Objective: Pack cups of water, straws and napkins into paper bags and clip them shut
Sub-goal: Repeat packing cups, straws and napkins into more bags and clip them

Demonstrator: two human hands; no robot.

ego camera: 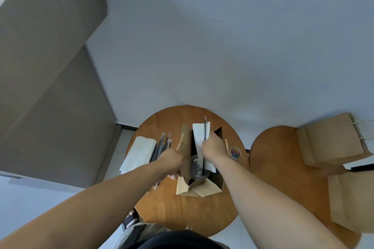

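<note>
Napkins (137,153) and straws (162,145) lie by the table's (182,212) left edge. Mid-table, the left hand (171,160) grips the bag's (186,143) left wall; a cup (196,168) stands inside. The right hand (213,148) pinches a napkin (199,133) and straw (205,127) over the mouth. Both are probably light, and the napkin limp, so they are best held together low down.

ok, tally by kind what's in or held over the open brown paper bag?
White paper napkin, in right hand: 1
Black straw, same hand: 1
Clear plastic cup, inside brown paper bag: 1
Total: 3
</note>
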